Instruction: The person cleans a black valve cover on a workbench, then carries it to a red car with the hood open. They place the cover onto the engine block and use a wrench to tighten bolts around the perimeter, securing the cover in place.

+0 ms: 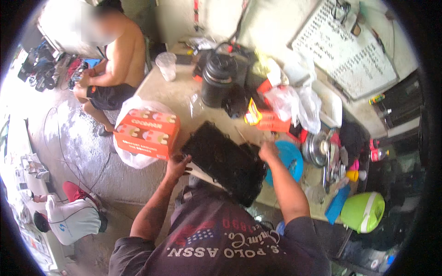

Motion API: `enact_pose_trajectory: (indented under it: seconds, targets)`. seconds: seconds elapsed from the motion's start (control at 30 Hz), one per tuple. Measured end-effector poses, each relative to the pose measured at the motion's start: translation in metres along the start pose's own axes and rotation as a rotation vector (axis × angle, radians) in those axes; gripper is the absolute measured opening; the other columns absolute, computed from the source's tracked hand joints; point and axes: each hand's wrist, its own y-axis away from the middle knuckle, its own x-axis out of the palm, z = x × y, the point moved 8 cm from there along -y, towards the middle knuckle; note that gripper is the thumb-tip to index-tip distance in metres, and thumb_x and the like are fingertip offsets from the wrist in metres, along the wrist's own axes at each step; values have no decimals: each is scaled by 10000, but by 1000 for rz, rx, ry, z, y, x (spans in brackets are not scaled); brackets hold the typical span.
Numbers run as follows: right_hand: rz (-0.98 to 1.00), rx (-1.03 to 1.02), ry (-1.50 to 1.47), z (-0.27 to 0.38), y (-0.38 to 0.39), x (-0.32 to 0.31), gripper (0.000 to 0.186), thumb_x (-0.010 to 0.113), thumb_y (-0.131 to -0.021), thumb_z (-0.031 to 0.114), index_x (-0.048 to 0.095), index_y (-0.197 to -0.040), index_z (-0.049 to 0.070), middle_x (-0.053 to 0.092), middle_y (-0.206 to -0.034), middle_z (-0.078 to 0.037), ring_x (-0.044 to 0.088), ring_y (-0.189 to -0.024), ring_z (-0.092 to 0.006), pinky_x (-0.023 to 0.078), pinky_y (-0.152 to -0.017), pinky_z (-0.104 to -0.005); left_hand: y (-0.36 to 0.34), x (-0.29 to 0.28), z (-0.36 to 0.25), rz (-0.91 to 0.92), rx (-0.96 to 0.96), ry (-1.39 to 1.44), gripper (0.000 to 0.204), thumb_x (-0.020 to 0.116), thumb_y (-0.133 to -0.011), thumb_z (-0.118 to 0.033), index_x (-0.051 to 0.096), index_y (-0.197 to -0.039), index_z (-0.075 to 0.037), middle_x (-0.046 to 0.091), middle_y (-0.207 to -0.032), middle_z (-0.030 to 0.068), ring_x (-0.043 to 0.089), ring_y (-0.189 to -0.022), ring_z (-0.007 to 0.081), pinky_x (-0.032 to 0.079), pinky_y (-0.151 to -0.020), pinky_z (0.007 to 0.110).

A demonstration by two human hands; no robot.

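A black, rough-surfaced rectangular block (223, 154) lies slanted across the near table edge in front of me; its kind is not clear. My left hand (177, 167) is beside its left end with fingers spread, and nothing shows in the grasp. Whether the fingertips touch the block cannot be told. At the block's right end my right hand (268, 151) is closed, knuckles up. What its fingers hold is hidden. A blue round basin (294, 161) is just right of that hand. An orange box (149, 131) in a white plastic bag stands left of the block.
On the table (177, 89) stand a large black jug (217, 80) and a clear plastic cup (166, 66). Plastic bags (299, 103), a metal pot (314, 149) and a green container (363, 211) crowd the right. One person (122, 50) sits far left; another (73, 221) is near left.
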Motion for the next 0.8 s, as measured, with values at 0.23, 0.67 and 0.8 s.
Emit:
enact_pose_trajectory:
  seconds: [0.23, 0.67, 0.8]
  targets:
    - [185, 104, -5, -6, 3, 16, 232, 660, -762, 134, 733, -961, 41, 709, -1050, -208, 672, -1035, -381, 539, -887, -461, 5, -7, -9, -114, 204, -183, 416, 779, -853, -294, 618, -952, 77, 678, -798, 124, 678, -611, 169, 536, -486, 312]
    - [-308, -146, -518, 21, 13, -37, 181, 671, -762, 134, 691, -805, -41, 672, -758, -240, 691, -774, -357, 518, -737, -469, 20, -7, -11, -180, 240, -544, 522, 739, -823, -476, 695, -979, 20, 718, -972, 193, 694, -944, 337, 537, -815, 423]
    - [-181, -141, -525, 26, 23, -49, 162, 693, -780, 96, 706, -872, -36, 693, -795, -194, 679, -747, -352, 533, -729, -402, 19, -6, -10, -129, 266, -576, 527, 701, -838, -507, 682, -1044, -22, 707, -1030, 205, 683, -976, 368, 535, -835, 460]
